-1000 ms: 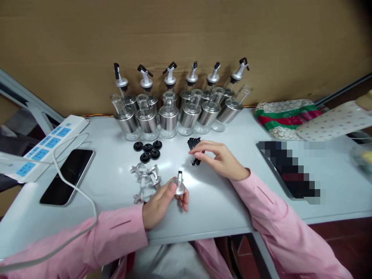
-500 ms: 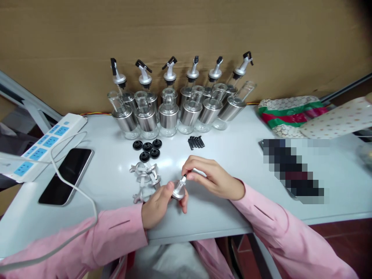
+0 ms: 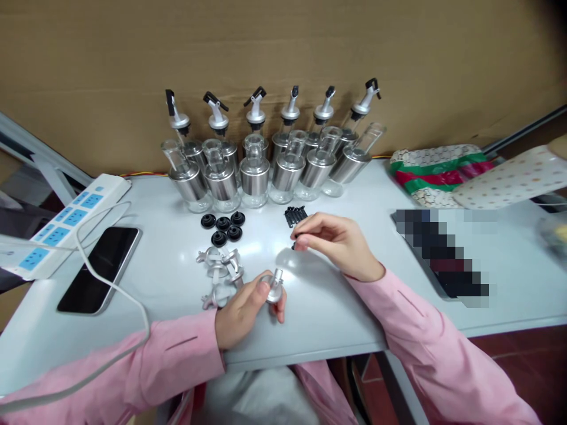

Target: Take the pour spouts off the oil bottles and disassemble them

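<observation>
The left hand (image 3: 251, 302) grips a silver spout (image 3: 275, 290); the right hand (image 3: 340, 242) seemingly pinches a black piece (image 3: 293, 246) (mostly hidden).

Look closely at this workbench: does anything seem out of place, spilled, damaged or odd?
Mainly the white cable: in this view it crosses the smartphone and the left sleeve, so it might snag. No spill or damage shows; the black stoppers and loose silver pourer tops lie in separate groups.

The right hand (image 3: 343, 245) covers most of a small black piece (image 3: 293, 247); coarse pixels (quite unreadable) mask the dark flat device (image 3: 436, 255).
</observation>
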`<state>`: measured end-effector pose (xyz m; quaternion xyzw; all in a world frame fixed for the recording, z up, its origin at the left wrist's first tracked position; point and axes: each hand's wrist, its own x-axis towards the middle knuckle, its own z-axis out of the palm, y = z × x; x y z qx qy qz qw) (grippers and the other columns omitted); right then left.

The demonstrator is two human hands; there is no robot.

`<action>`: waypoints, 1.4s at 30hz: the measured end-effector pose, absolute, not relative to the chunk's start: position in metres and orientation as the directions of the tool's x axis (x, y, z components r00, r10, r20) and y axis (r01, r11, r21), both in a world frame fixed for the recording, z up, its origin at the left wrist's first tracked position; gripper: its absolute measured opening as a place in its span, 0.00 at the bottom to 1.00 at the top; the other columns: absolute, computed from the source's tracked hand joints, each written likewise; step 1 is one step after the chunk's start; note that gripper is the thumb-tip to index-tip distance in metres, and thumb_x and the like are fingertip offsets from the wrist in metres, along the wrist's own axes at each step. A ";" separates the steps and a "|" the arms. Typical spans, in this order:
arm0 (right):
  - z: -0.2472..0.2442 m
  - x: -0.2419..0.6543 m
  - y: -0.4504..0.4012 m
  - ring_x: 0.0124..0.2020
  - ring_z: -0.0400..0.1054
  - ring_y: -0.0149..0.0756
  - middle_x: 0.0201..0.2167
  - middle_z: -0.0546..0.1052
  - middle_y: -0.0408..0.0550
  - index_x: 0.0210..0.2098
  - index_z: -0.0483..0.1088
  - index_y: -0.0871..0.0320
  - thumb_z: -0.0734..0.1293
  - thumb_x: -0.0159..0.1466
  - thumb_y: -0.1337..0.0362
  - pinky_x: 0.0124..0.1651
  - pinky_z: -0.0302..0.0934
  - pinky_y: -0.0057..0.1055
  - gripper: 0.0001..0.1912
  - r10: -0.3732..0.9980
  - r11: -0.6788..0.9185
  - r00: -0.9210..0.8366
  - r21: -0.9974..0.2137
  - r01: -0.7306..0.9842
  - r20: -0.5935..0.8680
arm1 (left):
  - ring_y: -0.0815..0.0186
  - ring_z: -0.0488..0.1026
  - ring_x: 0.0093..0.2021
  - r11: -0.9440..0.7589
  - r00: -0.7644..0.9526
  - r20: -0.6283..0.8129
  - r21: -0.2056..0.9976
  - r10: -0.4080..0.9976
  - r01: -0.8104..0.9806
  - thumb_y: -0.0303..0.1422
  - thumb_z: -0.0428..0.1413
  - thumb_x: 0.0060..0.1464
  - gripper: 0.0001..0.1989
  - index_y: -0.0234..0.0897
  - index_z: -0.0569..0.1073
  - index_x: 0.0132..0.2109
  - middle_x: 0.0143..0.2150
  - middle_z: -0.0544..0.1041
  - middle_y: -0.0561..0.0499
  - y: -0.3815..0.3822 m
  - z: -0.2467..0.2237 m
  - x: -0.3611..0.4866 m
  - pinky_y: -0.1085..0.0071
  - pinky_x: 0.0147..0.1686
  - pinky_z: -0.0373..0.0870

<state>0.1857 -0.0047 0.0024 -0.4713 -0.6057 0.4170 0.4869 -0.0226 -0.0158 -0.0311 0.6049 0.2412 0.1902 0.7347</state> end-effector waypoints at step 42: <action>-0.008 0.224 0.009 0.28 0.69 0.32 0.30 0.76 0.47 0.38 0.73 0.60 0.63 0.54 0.74 0.35 0.65 0.29 0.13 0.955 0.232 -0.295 -0.565 0.792 -0.022 | 0.65 0.63 0.30 0.230 0.810 -0.137 0.973 0.571 0.002 0.52 0.35 0.61 0.27 0.35 0.65 0.32 0.28 0.67 0.49 -0.016 -0.030 -0.023 0.67 0.37 0.60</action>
